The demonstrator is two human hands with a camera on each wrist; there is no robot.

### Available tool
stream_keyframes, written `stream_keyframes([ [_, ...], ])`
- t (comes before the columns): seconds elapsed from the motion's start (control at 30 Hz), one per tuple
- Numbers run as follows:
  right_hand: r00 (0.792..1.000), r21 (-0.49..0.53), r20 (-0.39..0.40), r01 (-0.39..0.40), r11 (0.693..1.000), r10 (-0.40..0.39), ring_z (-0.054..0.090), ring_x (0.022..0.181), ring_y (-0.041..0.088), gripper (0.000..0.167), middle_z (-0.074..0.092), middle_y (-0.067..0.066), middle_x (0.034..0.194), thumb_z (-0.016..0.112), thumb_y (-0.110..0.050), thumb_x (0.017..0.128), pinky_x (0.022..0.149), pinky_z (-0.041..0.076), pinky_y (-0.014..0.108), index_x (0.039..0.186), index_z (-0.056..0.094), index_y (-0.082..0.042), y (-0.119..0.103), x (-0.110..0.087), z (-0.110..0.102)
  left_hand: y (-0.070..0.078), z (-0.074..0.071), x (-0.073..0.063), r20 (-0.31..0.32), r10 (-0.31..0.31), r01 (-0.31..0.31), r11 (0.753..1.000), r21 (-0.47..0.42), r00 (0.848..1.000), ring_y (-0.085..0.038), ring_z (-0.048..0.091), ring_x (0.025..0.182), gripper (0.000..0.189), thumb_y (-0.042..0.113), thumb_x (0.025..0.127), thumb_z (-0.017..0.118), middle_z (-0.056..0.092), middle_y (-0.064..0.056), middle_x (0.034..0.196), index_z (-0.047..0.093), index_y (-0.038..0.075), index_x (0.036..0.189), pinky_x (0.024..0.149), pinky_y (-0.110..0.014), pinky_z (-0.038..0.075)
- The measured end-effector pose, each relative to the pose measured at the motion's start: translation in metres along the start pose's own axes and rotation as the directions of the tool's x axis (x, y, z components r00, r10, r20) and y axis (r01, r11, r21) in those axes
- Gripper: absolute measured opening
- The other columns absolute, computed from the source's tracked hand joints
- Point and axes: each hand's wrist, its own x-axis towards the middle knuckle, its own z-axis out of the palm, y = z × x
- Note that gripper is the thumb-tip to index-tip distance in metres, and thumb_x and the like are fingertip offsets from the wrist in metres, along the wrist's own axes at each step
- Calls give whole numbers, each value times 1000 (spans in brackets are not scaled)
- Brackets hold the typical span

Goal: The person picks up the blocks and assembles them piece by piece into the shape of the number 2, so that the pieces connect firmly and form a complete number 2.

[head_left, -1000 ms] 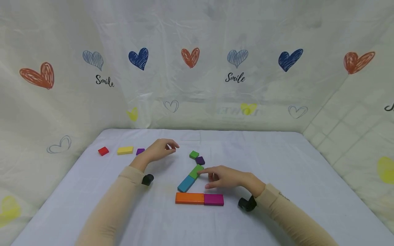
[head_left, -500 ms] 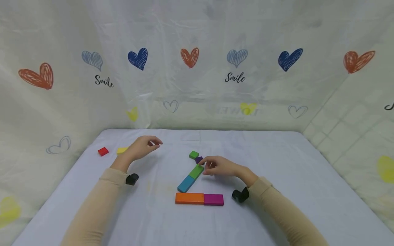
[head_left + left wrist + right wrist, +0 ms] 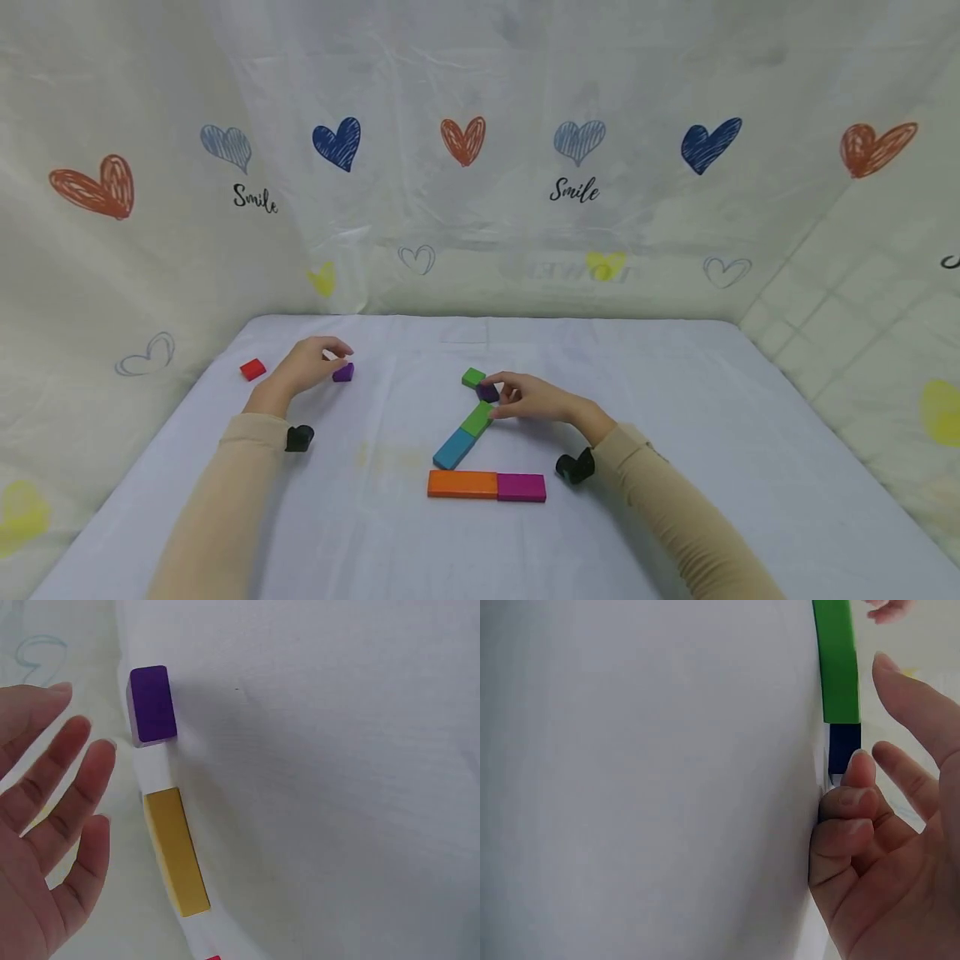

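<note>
Near the purple block [image 3: 342,373], a relaxed left hand [image 3: 303,367]

Its fingers are loosely parted. On the white tabletop [image 3: 660,400], the dark block [image 3: 489,394] lies between two green blocks [image 3: 477,418]; the right hand [image 3: 536,398] bends fingers beside it, grip unclear.

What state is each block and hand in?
Left hand: holding nothing
Right hand: near dark purple block, contact unclear
Dark purple block: partly hidden
Small green block: flat
Long green block: abutting blue block
Blue block: abutting long green block
Orange block: abutting magenta block
Magenta block: abutting orange block
Left purple block: lying apart
Yellow block: lying apart
Red block: lying apart
</note>
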Motion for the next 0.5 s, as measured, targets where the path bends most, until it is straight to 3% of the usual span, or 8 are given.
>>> stream_keyframes([
  [0.27,1000,-21,2,-30,999,30,54,89,20,59,58,3,95,72,-23,97,77,44,33,149,49,-10,1,0,0,-7,9,7,57,-70,66,995,74,996,-46,51,122,35,6,97,63,54,-29,135,62,-2,131,103,-60,43],
  [0.5,999,-38,9,-47,998,47,55,89,18,59,59,2,96,72,-22,97,77,45,31,150,50,-10,1,1,0,-6,12,8,57,-124,117,987,106,991,-46,50,124,38,4,95,66,54,-29,135,61,-2,132,104,-61,43],
])
